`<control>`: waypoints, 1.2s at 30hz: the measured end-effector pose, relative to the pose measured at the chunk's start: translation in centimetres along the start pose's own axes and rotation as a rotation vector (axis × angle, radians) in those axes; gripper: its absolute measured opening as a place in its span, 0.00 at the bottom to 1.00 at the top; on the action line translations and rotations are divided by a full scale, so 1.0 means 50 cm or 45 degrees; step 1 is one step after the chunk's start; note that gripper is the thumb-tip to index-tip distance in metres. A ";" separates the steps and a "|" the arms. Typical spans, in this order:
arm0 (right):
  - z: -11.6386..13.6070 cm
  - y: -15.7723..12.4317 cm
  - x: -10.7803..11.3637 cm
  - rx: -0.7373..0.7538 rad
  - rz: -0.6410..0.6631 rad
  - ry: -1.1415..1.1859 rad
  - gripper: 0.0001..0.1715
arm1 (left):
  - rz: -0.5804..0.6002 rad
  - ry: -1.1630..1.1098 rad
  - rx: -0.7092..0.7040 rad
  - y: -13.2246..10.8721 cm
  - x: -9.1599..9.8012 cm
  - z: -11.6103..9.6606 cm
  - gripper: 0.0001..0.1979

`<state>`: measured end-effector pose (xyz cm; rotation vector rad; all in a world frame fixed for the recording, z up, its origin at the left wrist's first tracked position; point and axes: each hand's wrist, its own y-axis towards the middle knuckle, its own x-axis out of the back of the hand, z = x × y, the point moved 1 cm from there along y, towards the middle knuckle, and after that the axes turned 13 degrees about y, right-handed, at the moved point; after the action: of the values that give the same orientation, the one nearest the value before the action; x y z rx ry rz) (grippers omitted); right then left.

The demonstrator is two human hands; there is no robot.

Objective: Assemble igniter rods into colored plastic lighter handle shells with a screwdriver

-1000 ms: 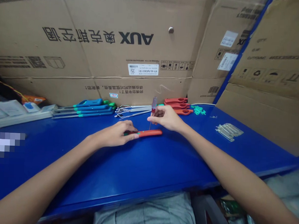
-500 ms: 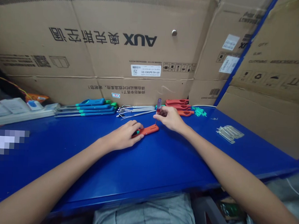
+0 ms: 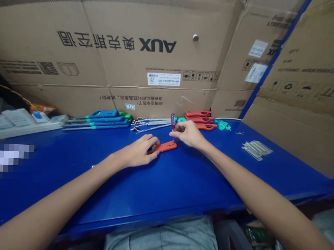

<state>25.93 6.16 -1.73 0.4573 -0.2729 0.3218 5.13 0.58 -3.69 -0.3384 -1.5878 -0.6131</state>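
My left hand [image 3: 140, 150] is closed around the left end of an orange plastic handle casing [image 3: 167, 146], pressing it to the blue table. A bit of green shows between the fingers. In my right hand [image 3: 189, 134], thumb and fingers pinch a small screwdriver [image 3: 173, 120] with a clear purple-red grip. It stands nearly upright, its shaft reaching down to the right end of the casing. Whether a screw sits under the tip is too small to tell.
Behind my hands lie thin metal rods with wires [image 3: 153, 122], stacked red-orange handles [image 3: 199, 119] and green pieces [image 3: 224, 125]. Blue-handled lighters [image 3: 103, 118] and a power strip [image 3: 31, 124] are at left, clear plastic parts [image 3: 256, 149] at right. Cardboard [image 3: 119, 12] walls the back.
The screwdriver's grip has tilted slightly left and lowered, and my right fingers have shifted with it. My left hand and the casing stay in place.
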 end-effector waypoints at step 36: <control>0.010 -0.010 -0.005 -0.172 0.177 0.495 0.19 | -0.094 -0.441 0.087 0.108 -0.007 -0.036 0.14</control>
<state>25.78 5.43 -1.60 0.2356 0.0535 0.5164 9.68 3.99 -3.00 -0.3494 -1.9556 -0.5767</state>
